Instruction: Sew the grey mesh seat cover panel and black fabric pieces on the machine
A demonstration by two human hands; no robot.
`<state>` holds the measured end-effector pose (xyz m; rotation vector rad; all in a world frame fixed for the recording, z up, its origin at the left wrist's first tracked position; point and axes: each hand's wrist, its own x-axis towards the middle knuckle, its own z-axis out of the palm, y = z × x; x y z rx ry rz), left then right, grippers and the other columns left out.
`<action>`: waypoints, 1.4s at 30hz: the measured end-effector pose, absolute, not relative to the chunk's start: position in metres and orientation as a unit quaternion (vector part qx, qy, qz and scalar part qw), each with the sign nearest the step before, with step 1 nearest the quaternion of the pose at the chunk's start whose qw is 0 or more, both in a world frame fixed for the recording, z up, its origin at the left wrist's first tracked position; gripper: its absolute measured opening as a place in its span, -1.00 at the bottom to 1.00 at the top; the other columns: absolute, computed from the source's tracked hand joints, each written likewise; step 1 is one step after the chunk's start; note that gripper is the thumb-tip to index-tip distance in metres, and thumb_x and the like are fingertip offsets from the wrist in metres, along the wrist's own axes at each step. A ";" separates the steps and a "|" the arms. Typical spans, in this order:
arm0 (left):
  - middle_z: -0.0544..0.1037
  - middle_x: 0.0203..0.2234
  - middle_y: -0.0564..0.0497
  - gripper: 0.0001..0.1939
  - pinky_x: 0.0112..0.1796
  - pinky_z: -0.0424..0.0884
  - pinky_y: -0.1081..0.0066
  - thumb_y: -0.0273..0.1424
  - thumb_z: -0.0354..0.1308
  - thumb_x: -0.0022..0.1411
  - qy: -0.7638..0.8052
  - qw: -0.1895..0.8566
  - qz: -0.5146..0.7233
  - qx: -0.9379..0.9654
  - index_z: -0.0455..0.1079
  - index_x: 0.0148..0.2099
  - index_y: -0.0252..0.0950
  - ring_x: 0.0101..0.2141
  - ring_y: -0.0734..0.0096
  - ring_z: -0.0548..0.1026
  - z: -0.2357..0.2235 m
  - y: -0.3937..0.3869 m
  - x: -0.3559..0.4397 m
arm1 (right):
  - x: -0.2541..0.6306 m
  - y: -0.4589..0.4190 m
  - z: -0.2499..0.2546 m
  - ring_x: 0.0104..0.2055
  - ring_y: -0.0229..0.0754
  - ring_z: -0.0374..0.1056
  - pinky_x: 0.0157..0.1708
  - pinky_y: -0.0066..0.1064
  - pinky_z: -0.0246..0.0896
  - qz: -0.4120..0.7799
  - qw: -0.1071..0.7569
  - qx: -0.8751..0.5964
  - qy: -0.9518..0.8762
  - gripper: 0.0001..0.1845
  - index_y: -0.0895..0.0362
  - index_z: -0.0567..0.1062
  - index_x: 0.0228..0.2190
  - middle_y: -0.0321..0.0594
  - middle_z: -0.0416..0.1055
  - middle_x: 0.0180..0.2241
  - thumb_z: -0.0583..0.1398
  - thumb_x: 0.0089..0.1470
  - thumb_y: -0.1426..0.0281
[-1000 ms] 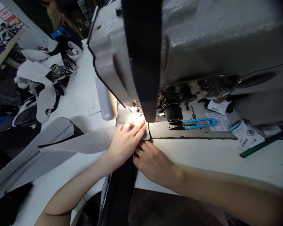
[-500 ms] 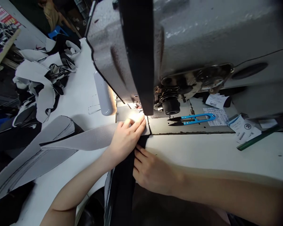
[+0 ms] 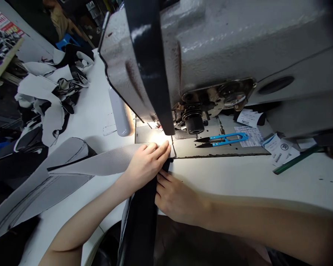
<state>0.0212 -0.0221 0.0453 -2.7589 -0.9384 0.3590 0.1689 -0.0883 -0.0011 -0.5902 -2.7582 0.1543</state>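
My left hand lies on a long grey fabric piece, fingers together and pressing its end flat just before the needle area of the grey sewing machine. My right hand sits just below and to the right, fingers curled on the edge of a black fabric strip that hangs off the table's front edge. The lamp lights the metal plate right ahead of my left fingertips. The needle itself is hidden by the machine head.
Blue thread snips lie on the machine bed to the right, with paper tags and a green ruler beyond. A white cylinder stands left of the machine. Cut grey and black fabric pieces are heaped at the far left.
My right hand has slid back toward me along the black strip. My left hand stays pressed on the grey fabric's end; the view has shifted slightly.
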 end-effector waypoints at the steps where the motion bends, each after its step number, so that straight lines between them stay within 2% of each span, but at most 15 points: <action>1: 0.34 0.20 -0.12 -0.58 -0.19 0.44 0.35 -0.52 -0.14 0.40 -0.301 0.093 0.104 -0.943 0.24 0.25 -0.36 -0.11 0.35 0.44 0.046 -0.020 0.018 | 0.169 -0.087 -0.001 -0.21 0.00 0.41 0.17 -0.02 0.10 0.051 0.157 -0.210 -0.964 -0.79 0.16 0.54 -0.42 -0.10 0.50 -0.37 0.09 0.11 0.49; 5: 0.46 0.11 -0.04 -0.65 -0.08 0.42 0.43 -0.52 -0.15 0.42 -0.250 0.094 0.038 -0.963 0.34 0.14 -0.36 -0.04 0.43 0.44 0.041 -0.014 0.006 | 0.167 -0.082 -0.002 -0.15 0.05 0.41 0.17 -0.01 0.06 0.038 0.153 -0.224 -0.962 -0.80 0.18 0.56 -0.37 -0.05 0.52 -0.31 0.11 0.11 0.47; 9: 0.43 0.14 -0.08 -0.62 -0.03 0.40 0.46 -0.58 -0.19 0.42 -0.254 0.115 0.044 -0.959 0.31 0.17 -0.40 0.00 0.47 0.43 0.036 -0.011 0.003 | 0.161 -0.078 -0.001 -0.15 0.07 0.40 0.15 0.03 0.05 0.049 0.140 -0.227 -0.963 -0.80 0.18 0.56 -0.39 -0.06 0.52 -0.35 0.12 0.13 0.46; 12: 0.42 0.15 -0.07 -0.62 -0.07 0.44 0.39 -0.50 -0.15 0.43 -0.266 0.119 0.078 -0.954 0.28 0.21 -0.34 -0.03 0.40 0.46 0.035 -0.006 0.005 | 0.158 -0.073 0.001 -0.15 0.04 0.39 0.15 0.03 0.03 0.062 0.112 -0.229 -0.965 -0.80 0.19 0.54 -0.38 -0.03 0.52 -0.34 0.11 0.16 0.46; 18: 0.44 0.13 -0.09 -0.57 -0.12 0.46 0.31 -0.58 -0.15 0.39 -0.262 0.125 0.086 -0.953 0.27 0.23 -0.33 -0.03 0.27 0.48 0.039 0.005 0.007 | 0.155 -0.061 0.004 -0.17 0.02 0.38 0.11 0.00 0.07 0.066 0.105 -0.239 -0.963 -0.80 0.19 0.53 -0.37 -0.06 0.51 -0.36 0.10 0.18 0.48; 22: 0.45 0.11 -0.11 -0.56 -0.05 0.44 0.23 -0.56 -0.13 0.37 -0.285 0.110 0.085 -0.948 0.29 0.22 -0.28 0.01 0.20 0.47 0.042 0.011 0.008 | 0.152 -0.051 0.005 -0.15 0.03 0.37 0.11 0.00 0.09 0.056 0.102 -0.243 -0.963 -0.79 0.19 0.53 -0.34 -0.04 0.51 -0.33 0.09 0.19 0.46; 27: 0.41 0.15 -0.15 -0.59 0.07 0.40 0.14 -0.53 -0.11 0.39 -0.277 0.112 0.105 -0.949 0.30 0.22 -0.33 0.10 0.14 0.41 0.040 0.021 0.007 | 0.149 -0.041 0.005 -0.11 0.06 0.36 0.10 0.00 0.13 0.041 0.110 -0.255 -0.960 -0.79 0.20 0.52 -0.31 0.00 0.50 -0.26 0.08 0.20 0.44; 29: 0.40 0.15 -0.16 -0.60 0.11 0.37 0.17 -0.52 -0.11 0.39 -0.276 0.107 0.109 -0.949 0.31 0.21 -0.36 0.14 0.15 0.38 0.039 0.027 0.008 | 0.149 -0.038 0.004 -0.10 0.06 0.36 0.10 0.00 0.13 0.041 0.113 -0.258 -0.959 -0.79 0.21 0.52 -0.31 0.00 0.50 -0.25 0.08 0.21 0.44; 32: 0.40 0.15 -0.14 -0.61 0.11 0.38 0.27 -0.53 -0.09 0.38 -0.290 0.081 0.124 -0.945 0.34 0.19 -0.34 0.15 0.21 0.37 0.041 0.035 0.011 | 0.148 -0.033 0.002 -0.08 0.04 0.35 0.14 0.00 0.10 0.046 0.114 -0.260 -0.958 -0.78 0.22 0.52 -0.27 0.01 0.50 -0.22 0.07 0.22 0.45; 36: 0.40 0.16 -0.12 -0.60 0.02 0.42 0.31 -0.50 -0.14 0.40 -0.334 0.025 0.133 -0.933 0.36 0.18 -0.31 0.05 0.26 0.45 0.041 0.043 0.013 | 0.148 -0.025 -0.001 -0.03 0.04 0.33 0.20 0.03 0.01 0.051 0.121 -0.264 -0.956 -0.78 0.24 0.51 -0.23 0.04 0.48 -0.19 0.07 0.21 0.47; 42: 0.51 0.05 -0.04 -0.57 0.03 0.36 0.34 -0.40 -0.24 0.44 -0.425 -0.067 0.053 -0.901 0.31 0.21 -0.26 -0.02 0.38 0.47 0.030 0.045 0.008 | 0.148 -0.019 -0.004 -0.05 0.01 0.33 0.26 0.02 -0.09 0.054 0.129 -0.256 -0.957 -0.78 0.24 0.51 -0.23 -0.01 0.49 -0.22 0.06 0.20 0.50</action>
